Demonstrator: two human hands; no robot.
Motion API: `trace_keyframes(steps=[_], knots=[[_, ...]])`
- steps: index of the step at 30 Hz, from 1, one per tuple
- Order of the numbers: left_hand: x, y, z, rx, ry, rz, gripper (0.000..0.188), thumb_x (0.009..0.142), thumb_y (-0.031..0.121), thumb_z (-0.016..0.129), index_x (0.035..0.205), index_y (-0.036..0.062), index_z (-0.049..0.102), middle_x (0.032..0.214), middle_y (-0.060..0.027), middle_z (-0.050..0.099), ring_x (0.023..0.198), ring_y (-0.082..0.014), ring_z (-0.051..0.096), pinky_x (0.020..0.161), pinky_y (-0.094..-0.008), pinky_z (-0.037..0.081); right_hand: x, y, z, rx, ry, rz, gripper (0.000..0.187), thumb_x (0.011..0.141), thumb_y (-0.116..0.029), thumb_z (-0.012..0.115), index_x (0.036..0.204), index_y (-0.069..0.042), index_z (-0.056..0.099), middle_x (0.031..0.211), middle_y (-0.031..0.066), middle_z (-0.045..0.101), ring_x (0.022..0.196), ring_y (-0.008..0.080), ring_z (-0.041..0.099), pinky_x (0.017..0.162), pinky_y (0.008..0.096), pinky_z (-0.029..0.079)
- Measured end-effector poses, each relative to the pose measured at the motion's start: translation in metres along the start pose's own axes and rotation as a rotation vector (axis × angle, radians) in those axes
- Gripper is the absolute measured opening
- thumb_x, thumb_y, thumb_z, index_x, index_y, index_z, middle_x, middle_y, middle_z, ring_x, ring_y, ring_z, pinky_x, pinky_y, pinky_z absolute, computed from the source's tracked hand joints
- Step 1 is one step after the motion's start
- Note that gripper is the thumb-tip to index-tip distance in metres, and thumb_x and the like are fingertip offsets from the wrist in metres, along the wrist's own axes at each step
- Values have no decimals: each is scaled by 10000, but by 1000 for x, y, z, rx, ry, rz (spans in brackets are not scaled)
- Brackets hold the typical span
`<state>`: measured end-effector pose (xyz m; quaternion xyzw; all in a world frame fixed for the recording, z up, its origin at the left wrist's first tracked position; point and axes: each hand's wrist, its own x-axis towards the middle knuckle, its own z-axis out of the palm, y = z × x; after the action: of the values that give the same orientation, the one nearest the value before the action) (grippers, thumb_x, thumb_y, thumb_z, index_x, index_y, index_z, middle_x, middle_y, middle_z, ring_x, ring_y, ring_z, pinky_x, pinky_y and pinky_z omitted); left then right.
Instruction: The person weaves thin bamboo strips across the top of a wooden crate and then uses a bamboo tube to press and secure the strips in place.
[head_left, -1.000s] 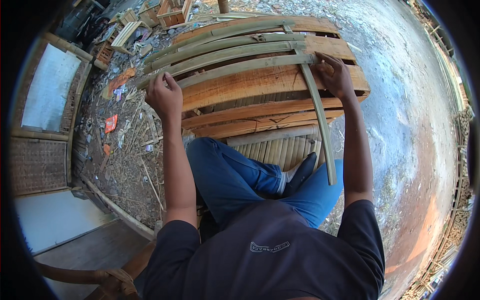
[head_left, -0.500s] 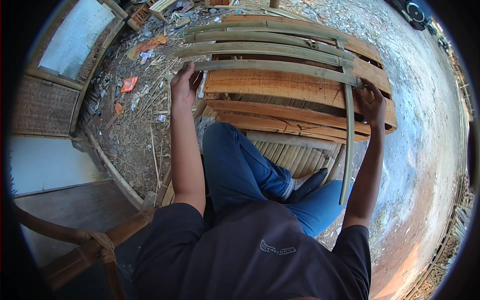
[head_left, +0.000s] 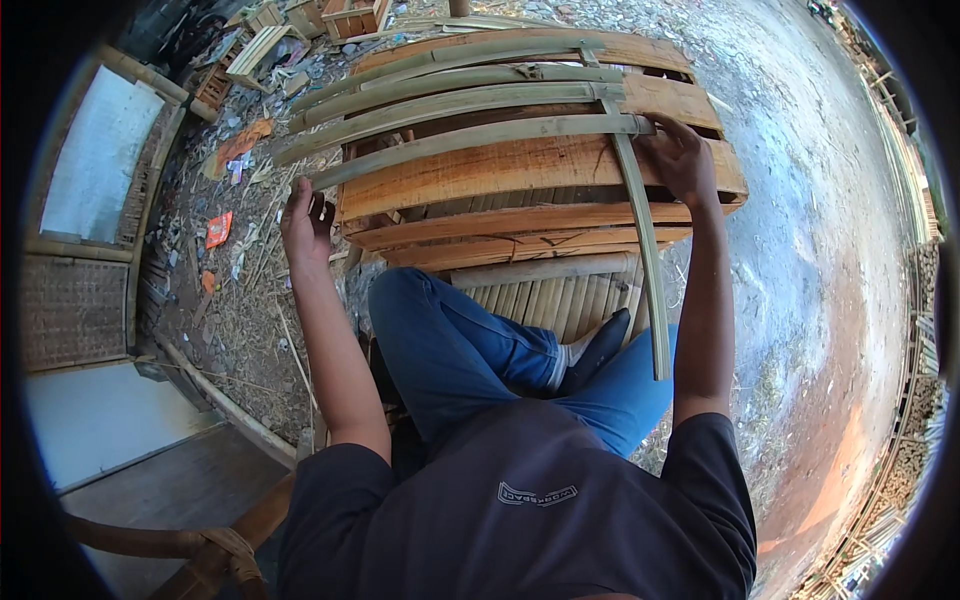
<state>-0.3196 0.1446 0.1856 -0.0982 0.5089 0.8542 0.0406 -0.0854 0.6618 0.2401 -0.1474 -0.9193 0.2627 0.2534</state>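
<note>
A narrow pale-green bamboo strip (head_left: 470, 142) spans the top of a wooden crate-like stand (head_left: 480, 172). My left hand (head_left: 307, 225) is at its left end, fingers curled with the tip of the strip at them. At the right end, my right hand (head_left: 683, 163) grips the strip close to where it crosses a crosswise bamboo strip (head_left: 645, 260). That crosswise piece runs toward me, its near end over my right knee. Beyond the held strip, several more bamboo strips (head_left: 455, 101) lie roughly parallel, their right ends meeting the crosswise one.
My crossed legs (head_left: 450, 340) rest on a bamboo-slat platform (head_left: 520, 305) before the stand. Litter and shavings cover the ground at left, with an orange-red packet (head_left: 219, 230) among them. Small wooden crates (head_left: 355, 18) stand far left. A bamboo frame (head_left: 215, 550) is at lower left.
The whole view has turned, so the stand and strips now slope the other way and sit further left. Both hands stay at the ends of the same strip.
</note>
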Motion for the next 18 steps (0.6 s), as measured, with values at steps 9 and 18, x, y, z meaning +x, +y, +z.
trace_keyframes(steps=[9,18], knots=[[17,-4,-3,79,-62,13,165,909,249,835,999,181,714,918,62,670,827,-100,594,676,-268,482,-2,-1,-3,12,-3,16,417,859,-315,799,1231,-140,734,1166,170,740,1117,357,692,977,440,537],[16,-6,-5,150,-25,45,264,899,324,844,1060,187,685,1033,66,651,949,-143,568,724,-308,475,-4,-6,-6,15,14,6,390,865,-259,785,1235,-145,737,1187,157,741,1110,352,698,980,426,543]])
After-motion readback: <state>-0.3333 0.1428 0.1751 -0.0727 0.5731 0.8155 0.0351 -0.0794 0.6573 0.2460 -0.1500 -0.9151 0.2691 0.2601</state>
